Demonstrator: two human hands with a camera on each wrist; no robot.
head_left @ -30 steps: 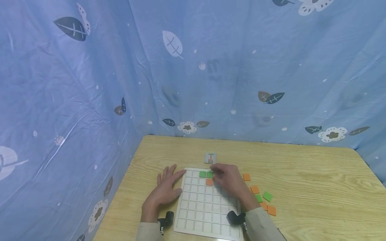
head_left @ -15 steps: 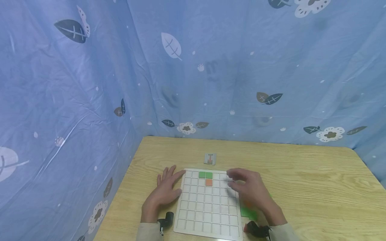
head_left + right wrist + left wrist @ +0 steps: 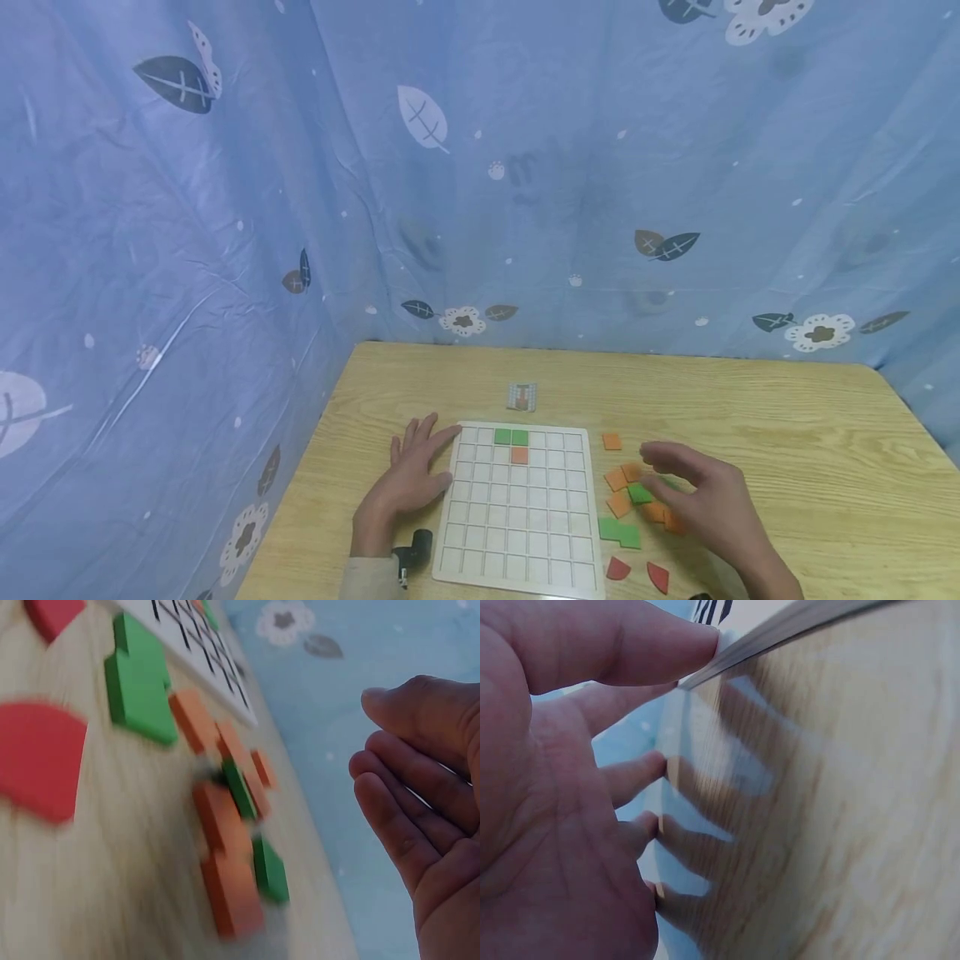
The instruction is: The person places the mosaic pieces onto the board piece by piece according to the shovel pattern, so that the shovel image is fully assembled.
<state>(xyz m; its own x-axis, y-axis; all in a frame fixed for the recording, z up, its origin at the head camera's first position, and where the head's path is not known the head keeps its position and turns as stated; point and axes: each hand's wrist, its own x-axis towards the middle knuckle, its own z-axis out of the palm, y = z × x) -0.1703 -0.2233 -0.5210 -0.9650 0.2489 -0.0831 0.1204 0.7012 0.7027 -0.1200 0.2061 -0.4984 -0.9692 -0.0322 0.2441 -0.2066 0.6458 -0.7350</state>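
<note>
A white grid board [image 3: 517, 517] lies on the table. Two green square tiles [image 3: 512, 437] sit side by side in its top row, with an orange tile [image 3: 519, 456] under the right one. My left hand [image 3: 408, 477] rests at the board's left edge, fingers spread and thumb touching its side. To the right, my right hand [image 3: 708, 496] hovers over loose orange tiles [image 3: 618, 503] and a green tile [image 3: 640, 493], partly covering the pile. The right wrist view shows its relaxed fingers [image 3: 405, 825] holding nothing; another green tile [image 3: 270, 870] lies below.
Beyond the board lies a small pattern card [image 3: 522, 397]. Green tiles [image 3: 619, 533] and two red quarter-round pieces [image 3: 618, 568] lie by the board's right edge. A blue patterned curtain [image 3: 480, 167] hangs along the table's back and left sides.
My right hand has moved from the board's top rows rightward and nearer me, over the loose tiles, uncovering the board's right columns. My left hand stays at the board's edge.
</note>
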